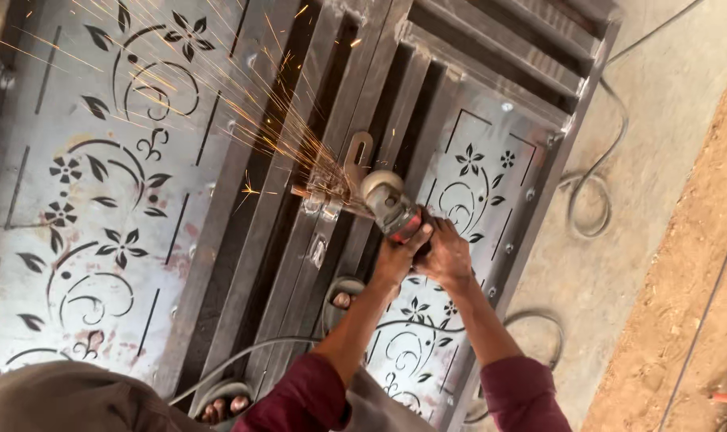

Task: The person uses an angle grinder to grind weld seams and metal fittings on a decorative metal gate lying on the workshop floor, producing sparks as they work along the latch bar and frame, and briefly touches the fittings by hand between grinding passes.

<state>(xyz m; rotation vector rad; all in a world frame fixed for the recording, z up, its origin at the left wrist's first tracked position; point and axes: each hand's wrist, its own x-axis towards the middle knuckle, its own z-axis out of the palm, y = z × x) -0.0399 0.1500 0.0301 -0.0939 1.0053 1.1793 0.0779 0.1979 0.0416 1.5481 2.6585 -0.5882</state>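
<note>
I see one angle grinder [389, 206], grey head and red body, throwing orange sparks [219, 112] off the central bars of a steel gate [123, 200] with floral cut-outs. My left hand [397, 258] and right hand [445, 256] both clamp its body. The gate lies on concrete floor [651, 160]; one cable [591, 192] coils there.

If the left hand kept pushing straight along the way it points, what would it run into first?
The left hand points up along the angle grinder it grips; beyond that, probably the metal gate's central bars where sparks fly.

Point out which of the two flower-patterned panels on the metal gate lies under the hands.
The narrower right-hand panel: both hands grip the angle grinder over its left edge. The wide left panel only catches sparks.
</note>
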